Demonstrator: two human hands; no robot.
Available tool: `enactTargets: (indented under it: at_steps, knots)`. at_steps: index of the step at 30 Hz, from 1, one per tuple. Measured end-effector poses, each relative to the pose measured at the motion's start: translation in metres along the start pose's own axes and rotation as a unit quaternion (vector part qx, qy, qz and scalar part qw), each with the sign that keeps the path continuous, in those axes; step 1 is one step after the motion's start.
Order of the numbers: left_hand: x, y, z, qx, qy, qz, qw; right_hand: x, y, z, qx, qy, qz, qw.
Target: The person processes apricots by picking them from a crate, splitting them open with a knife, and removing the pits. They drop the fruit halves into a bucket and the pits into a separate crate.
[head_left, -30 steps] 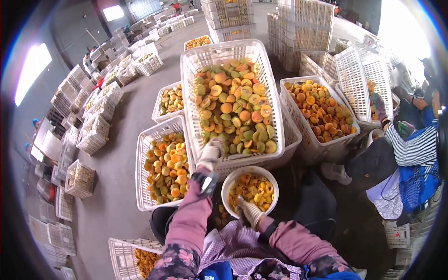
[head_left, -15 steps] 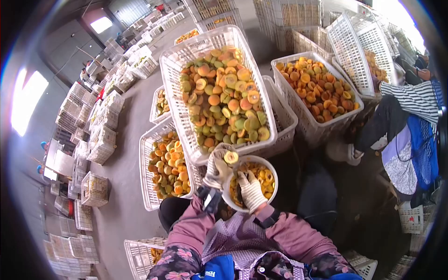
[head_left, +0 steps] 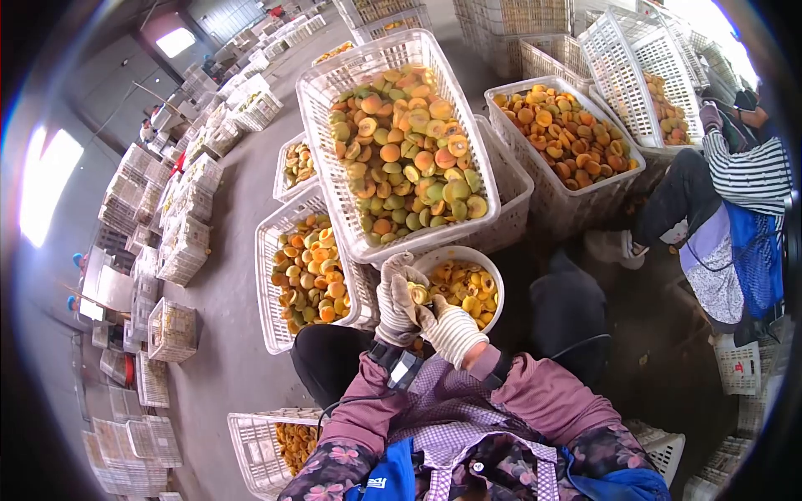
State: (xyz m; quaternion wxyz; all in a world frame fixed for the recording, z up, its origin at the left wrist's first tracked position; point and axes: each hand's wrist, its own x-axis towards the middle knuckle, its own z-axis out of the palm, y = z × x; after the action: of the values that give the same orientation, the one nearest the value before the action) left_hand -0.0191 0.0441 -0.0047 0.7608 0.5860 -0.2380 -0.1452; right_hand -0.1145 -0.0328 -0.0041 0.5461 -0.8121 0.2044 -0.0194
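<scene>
My left hand (head_left: 396, 302), in a pale work glove, holds a halved apricot (head_left: 418, 293) with its cut face up, above the near-left rim of a white bucket (head_left: 499, 294). My right hand (head_left: 454, 332), in a ribbed white glove, meets it there, fingers closed at the fruit's edge. Something small and dark shows at those fingertips, too hidden to name. Yellow-orange apricot pieces (head_left: 464, 286) fill much of the bucket. Just beyond it, a large white crate (head_left: 494, 188) tilts toward me, loaded with green and orange apricot halves (head_left: 409, 159).
Crates of apricots stand at left (head_left: 266, 292) and right (head_left: 639, 167). A low crate (head_left: 242, 447) sits by my left side. At right a person in a striped sleeve (head_left: 752, 171) sits beside more crates. Stacked crates (head_left: 174, 250) line the floor at far left.
My right hand has come up out of the bucket to my left hand. The left hand has lowered slightly with the apricot half and turned toward the right one. The view has shifted a little.
</scene>
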Motion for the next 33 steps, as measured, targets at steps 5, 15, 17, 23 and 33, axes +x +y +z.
enactTargets:
  at_steps: [5,15,17,23,33]
  knots:
    - [-0.001,0.002,-0.007,0.058,0.003,0.034,0.998,-0.005,-0.017,-0.005,-0.055,0.005,-0.005,0.998]
    - [0.001,-0.011,-0.034,0.102,-0.069,0.052,0.991,0.011,0.009,0.024,0.102,0.012,-0.061,0.993]
    - [-0.004,-0.01,-0.038,0.156,-0.085,0.055,0.983,0.008,-0.001,0.018,0.377,-0.136,0.129,0.907]
    - [-0.006,-0.012,-0.055,0.218,-0.111,0.079,0.966,0.003,-0.019,-0.008,0.398,-0.278,0.231,0.843]
    - [-0.003,-0.004,-0.036,-0.14,0.145,-0.204,0.958,0.005,0.019,0.05,0.044,-0.087,-0.042,0.994]
